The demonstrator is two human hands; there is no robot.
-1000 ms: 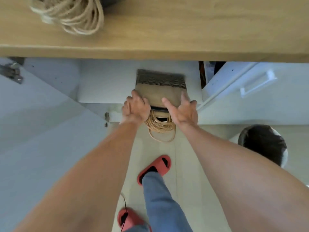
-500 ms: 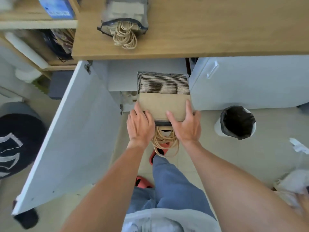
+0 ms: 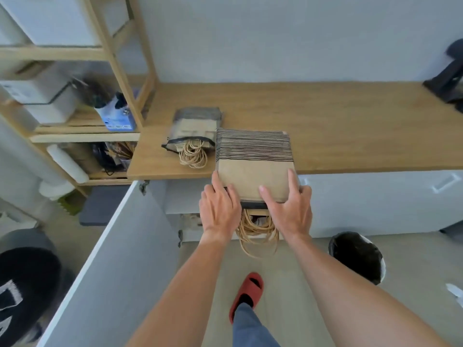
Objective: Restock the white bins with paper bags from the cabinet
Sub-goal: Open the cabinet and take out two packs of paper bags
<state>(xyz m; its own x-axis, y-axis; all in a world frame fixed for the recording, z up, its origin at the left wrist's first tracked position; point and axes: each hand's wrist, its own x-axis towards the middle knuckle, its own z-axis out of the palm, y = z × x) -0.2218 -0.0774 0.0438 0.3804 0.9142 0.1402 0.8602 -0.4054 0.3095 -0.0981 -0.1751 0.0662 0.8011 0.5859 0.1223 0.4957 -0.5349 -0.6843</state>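
A thick bundle of brown paper bags [image 3: 253, 169] lies half over the front edge of the wooden counter [image 3: 338, 126], its rope handles hanging toward me. My left hand [image 3: 219, 209] grips its near left corner and my right hand [image 3: 288, 209] its near right corner. A second bundle of paper bags [image 3: 193, 131] in a clear sleeve lies on the counter just to the left. The white cabinet door [image 3: 120, 259] stands open below. A white bin [image 3: 47, 101] sits on the wooden shelf unit at left.
A black-lined waste bin [image 3: 357, 256] stands on the floor to the right. A dark round object [image 3: 22, 286] is at lower left. A black item [image 3: 448, 81] rests at the counter's far right. My leg and red slipper [image 3: 246, 294] are below.
I have stood up and lifted the bundle from the cabinet to the counter's edge. The view has risen to take in the countertop, the wall and the shelves.
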